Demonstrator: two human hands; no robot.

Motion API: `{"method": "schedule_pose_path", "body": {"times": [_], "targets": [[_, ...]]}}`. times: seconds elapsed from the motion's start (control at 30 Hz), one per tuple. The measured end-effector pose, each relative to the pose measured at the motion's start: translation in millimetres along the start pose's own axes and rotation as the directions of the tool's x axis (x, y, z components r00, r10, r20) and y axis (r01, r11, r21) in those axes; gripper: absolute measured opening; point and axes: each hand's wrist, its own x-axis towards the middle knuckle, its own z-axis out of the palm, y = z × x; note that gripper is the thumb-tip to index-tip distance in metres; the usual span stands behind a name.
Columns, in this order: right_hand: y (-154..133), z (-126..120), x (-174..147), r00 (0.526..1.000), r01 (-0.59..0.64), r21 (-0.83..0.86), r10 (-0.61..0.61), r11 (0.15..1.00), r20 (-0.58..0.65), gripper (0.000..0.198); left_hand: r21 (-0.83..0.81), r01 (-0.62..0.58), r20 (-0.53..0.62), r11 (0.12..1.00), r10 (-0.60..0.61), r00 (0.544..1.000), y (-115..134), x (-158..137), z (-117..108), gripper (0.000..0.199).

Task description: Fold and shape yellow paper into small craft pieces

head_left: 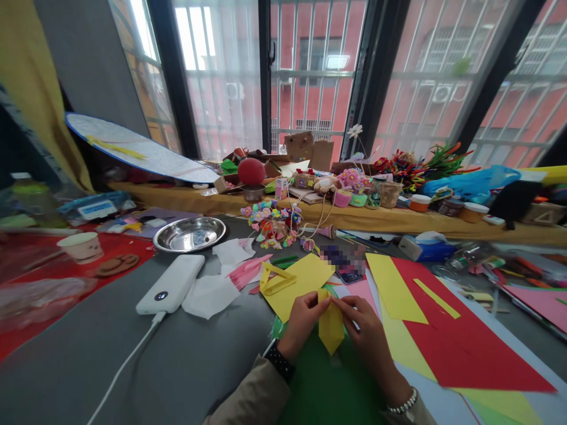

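Note:
Between both hands is a folded piece of yellow paper (331, 330), its pointed end hanging down toward me. My left hand (303, 319) pinches its upper left edge between thumb and fingers. On the other side, my right hand (361, 321) grips the upper right edge with its fingertips. Just beyond them lies a flat yellow sheet (305, 277), with a folded yellow paper strip (277, 280) resting on its left part. Below the hands spreads a green surface (332, 389).
Left are a white power bank (170, 286) with a cable, a metal plate (190, 234) and a paper cup (80, 247). A large red sheet (478, 336) and yellow sheets lie right. Behind, colourful flower crafts (274, 223) stand before a cluttered window ledge (199, 200).

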Motion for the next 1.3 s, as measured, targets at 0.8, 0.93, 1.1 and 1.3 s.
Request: {"method": "schedule_pose_path", "body": {"times": [0.8,0.93,1.1,1.3], "targets": [[-10,-11,11,0.830,-0.531,0.616,0.505,0.582,0.237,0.025,0.094,-0.030,0.131,0.995,0.018,0.991,5,-4,4,0.031],[-7,-9,10,0.794,-0.568,0.645,0.547,0.511,0.266,0.026,0.092,-0.045,0.138,0.995,0.032,0.990,7,-5,4,0.030],[-4,-7,8,0.771,-0.598,0.651,0.558,0.468,0.308,0.026,-0.001,-0.038,0.098,0.999,0.038,0.994,3,-3,3,0.032],[-6,-7,7,0.789,-0.586,0.624,0.538,0.517,0.296,0.027,-0.058,0.052,0.084,0.997,-0.047,0.995,-1,-1,3,0.040]]}}
